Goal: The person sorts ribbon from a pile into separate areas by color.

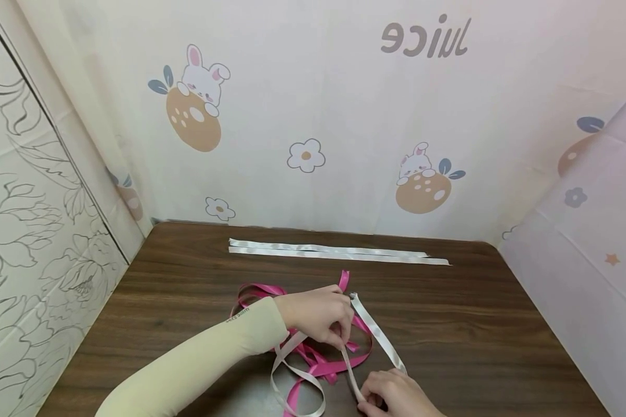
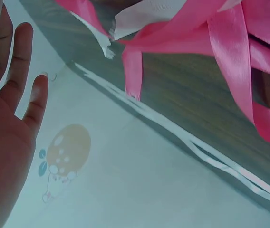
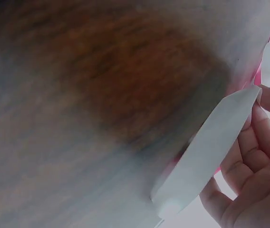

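Note:
A white satin ribbon (image 1: 349, 369) runs in a short stretch between the two hands above the dark wood table. My left hand (image 1: 320, 313) pinches its upper part with thumb and finger, over the pink ribbons (image 1: 313, 353). Lower down, near the front edge of the head view, my right hand (image 1: 396, 394) pinches the same ribbon; the right wrist view shows the white band (image 3: 206, 147) coming from between thumb and finger. A white length with a frayed end (image 1: 378, 333) reaches up from behind the right hand. Loops of white ribbon (image 1: 276, 379) hang left of it.
Two white ribbon strips (image 1: 339, 253) lie side by side along the far edge of the table (image 1: 475, 324). Tangled pink ribbon spreads beneath and left of the left hand. A printed curtain (image 1: 313, 104) stands behind the table and at both sides.

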